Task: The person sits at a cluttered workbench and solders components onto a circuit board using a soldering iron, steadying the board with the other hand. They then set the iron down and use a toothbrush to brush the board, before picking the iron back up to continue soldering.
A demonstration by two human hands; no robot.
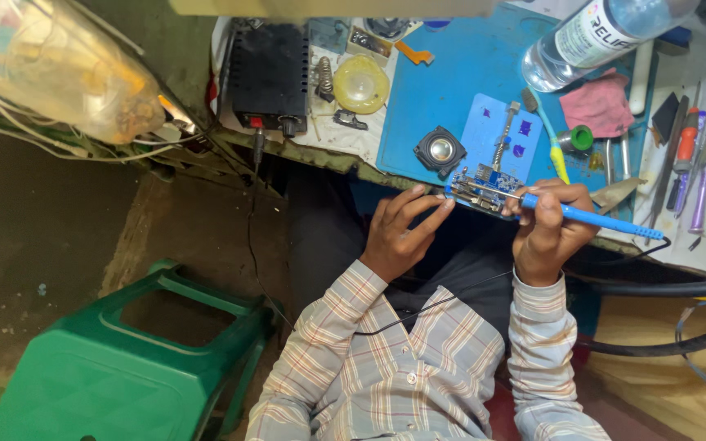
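Plainly, the right hand (551,229) is clamped on a blue soldering iron (594,219), its tip hidden among a small circuit board (484,189). Left hand (398,237) steadies the board's edge with spread fingertips at the worktop (451,73) rim; the solder joint is too small to make out.

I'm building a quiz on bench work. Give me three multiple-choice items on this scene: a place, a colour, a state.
1. Where is the small round speaker?
A on the blue mat
B on the stool
C in a hand

2. What colour is the plastic stool?
A red
B green
C white

3. What is the right hand doing?
A resting open
B holding a bottle
C gripping the blue soldering iron

Key: 1 A, it lies on the mat's near edge; 2 B, green all over; 3 C, fingers closed around the handle.
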